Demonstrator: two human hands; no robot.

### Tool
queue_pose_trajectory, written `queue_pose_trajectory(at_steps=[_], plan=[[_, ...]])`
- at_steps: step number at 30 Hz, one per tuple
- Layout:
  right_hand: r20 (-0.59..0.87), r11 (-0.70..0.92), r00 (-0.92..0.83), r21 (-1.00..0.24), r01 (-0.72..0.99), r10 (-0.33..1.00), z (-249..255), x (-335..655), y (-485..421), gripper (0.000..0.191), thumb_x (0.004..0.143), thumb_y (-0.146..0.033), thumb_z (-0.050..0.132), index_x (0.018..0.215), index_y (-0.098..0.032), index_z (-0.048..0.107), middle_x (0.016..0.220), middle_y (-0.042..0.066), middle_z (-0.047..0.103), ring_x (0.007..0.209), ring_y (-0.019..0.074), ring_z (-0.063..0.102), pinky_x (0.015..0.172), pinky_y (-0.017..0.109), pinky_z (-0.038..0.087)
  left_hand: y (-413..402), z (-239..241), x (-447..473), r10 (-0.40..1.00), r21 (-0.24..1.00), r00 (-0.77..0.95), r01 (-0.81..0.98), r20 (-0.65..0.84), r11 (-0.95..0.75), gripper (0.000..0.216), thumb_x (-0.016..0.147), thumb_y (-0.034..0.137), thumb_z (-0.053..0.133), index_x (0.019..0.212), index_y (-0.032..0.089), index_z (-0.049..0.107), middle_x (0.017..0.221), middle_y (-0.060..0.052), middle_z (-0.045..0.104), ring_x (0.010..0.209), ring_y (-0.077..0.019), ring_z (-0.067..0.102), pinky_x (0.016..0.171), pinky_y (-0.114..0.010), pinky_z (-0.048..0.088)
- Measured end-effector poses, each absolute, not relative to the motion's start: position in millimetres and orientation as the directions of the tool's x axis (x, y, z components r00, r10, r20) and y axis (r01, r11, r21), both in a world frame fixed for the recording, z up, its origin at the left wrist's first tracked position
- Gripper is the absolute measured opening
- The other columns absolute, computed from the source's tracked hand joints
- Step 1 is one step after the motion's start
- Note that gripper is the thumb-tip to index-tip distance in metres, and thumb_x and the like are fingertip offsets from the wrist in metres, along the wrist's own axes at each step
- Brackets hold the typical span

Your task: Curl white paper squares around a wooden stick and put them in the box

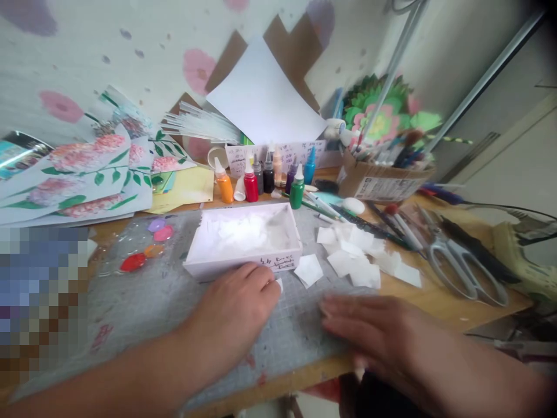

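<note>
My left hand is closed, its fingers curled down just in front of a white open box. The corner of a small white paper piece pokes out at its fingertips; the rest is hidden. Inside the box lies fluffy white material. My right hand, blurred, hovers over the front right of the grey cutting mat with fingers stretched out and nothing visible in them. Between the box and my right hand lies a single white paper square. Several more white paper squares are scattered to its right.
Dropper bottles of colour, among them a green one, stand behind the box. Large scissors and pens lie at right, before a cardboard box of tools. Coloured discs and flower-printed paper are at left.
</note>
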State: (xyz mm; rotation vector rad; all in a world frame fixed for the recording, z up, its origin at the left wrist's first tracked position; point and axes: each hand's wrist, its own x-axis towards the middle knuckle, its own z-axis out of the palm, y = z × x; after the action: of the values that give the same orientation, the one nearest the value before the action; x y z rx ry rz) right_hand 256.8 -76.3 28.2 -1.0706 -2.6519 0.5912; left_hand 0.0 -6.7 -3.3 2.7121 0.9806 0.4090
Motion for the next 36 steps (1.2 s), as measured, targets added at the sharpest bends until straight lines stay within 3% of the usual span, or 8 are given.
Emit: queue_pose_trajectory(at_steps=[3,7,15,19,25,29,33,36], plan=[[0.095,0.651,-0.763,-0.595,0.471,0.639,35.6,263.7,-83.6,0.033,0.09,-0.031,0.053,0.122,-0.029,0.061,0.117,0.005,0.07,0.107,0.0227,0.066,0.087,0.028,0.056,-6.6,-4.2,-0.5,0.609,0.17,0.78,0.587,0.143,-0.792,0.015,0.084,0.012,0.046,0.078,0.019,0.059,0.087,-0.006,0.06,0.08,-0.0222,0.052,0.068,-0.035,0.044],[0.169,0.6,-0.602,-0.476,0.643,0.78,25.1,267.6,-76.5,0.04,0.092,-0.022,0.048,0.132,-0.026,0.051,0.13,0.008,0.061,0.117,0.0227,0.059,0.095,0.034,0.052,-8.1,-3.8,1.2,0.591,0.065,0.8,0.588,0.106,-0.807,0.016,0.082,0.008,0.045,0.079,0.018,0.057,0.087,-0.006,0.059,0.079,-0.0218,0.052,0.065,-0.034,0.043],[0.103,0.692,-0.71,-0.358,0.626,0.696,24.6,249.2,-68.5,0.032,0.09,-0.02,0.05,0.12,-0.013,0.06,0.121,0.015,0.066,0.118,0.0261,0.058,0.097,0.039,0.051,-8.2,3.7,-4.4,0.651,0.208,0.689,0.619,0.319,-0.757,0.016,0.081,0.008,0.043,0.074,0.016,0.056,0.074,-0.003,0.056,0.07,-0.0163,0.053,0.064,-0.03,0.043],[0.148,0.686,-0.706,-0.439,0.58,0.693,33.2,251.3,-77.6,0.028,0.09,-0.017,0.049,0.116,-0.017,0.06,0.114,0.013,0.07,0.103,0.022,0.066,0.084,0.03,0.057,-8.1,4.4,-3.4,0.679,0.245,0.7,0.634,0.22,-0.733,0.008,0.084,0.019,0.051,0.081,0.017,0.058,0.08,-0.004,0.059,0.075,-0.0189,0.055,0.067,-0.032,0.045],[0.149,0.665,-0.687,-0.459,0.589,0.711,18.1,241.3,-66.3,0.035,0.091,-0.012,0.045,0.123,-0.02,0.053,0.123,0.011,0.063,0.119,0.0199,0.055,0.099,0.035,0.046,-9.9,3.5,0.5,0.655,0.241,0.751,0.623,0.08,-0.744,0.012,0.08,0.024,0.064,0.088,0.015,0.061,0.094,-0.007,0.061,0.091,-0.0254,0.056,0.077,-0.04,0.048],[0.107,0.645,-0.676,-0.439,0.625,0.729,19.7,225.8,-62.9,0.029,0.09,-0.012,0.047,0.114,-0.019,0.06,0.111,0.012,0.067,0.113,0.0246,0.056,0.095,0.04,0.048,-9.6,1.9,-0.1,0.632,0.216,0.77,0.604,0.093,-0.767,0.008,0.082,0.022,0.061,0.085,0.015,0.061,0.094,-0.007,0.06,0.091,-0.0255,0.055,0.078,-0.041,0.048],[0.025,0.591,-0.721,-0.594,0.546,0.692,39.2,218.8,-73.2,0.02,0.091,-0.018,0.047,0.098,-0.019,0.066,0.086,0.009,0.069,0.085,0.0206,0.063,0.077,0.031,0.052,-10.9,2.0,1.1,0.63,0.197,0.769,0.604,0.11,-0.772,0.007,0.084,0.017,0.054,0.083,0.015,0.061,0.093,-0.008,0.061,0.09,-0.025,0.055,0.077,-0.041,0.048],[-0.085,0.424,-0.801,-0.813,0.4,0.593,52.8,218.9,-83.3,0.04,0.097,-0.041,0.037,0.093,-0.018,0.07,0.076,0.008,0.069,0.073,0.0171,0.064,0.068,0.026,0.05,-13.2,2.1,3.2,0.619,0.181,0.778,0.596,0.112,-0.782,0.015,0.082,0.007,0.049,0.08,0.016,0.061,0.096,-0.008,0.062,0.089,-0.0242,0.055,0.074,-0.038,0.048]])
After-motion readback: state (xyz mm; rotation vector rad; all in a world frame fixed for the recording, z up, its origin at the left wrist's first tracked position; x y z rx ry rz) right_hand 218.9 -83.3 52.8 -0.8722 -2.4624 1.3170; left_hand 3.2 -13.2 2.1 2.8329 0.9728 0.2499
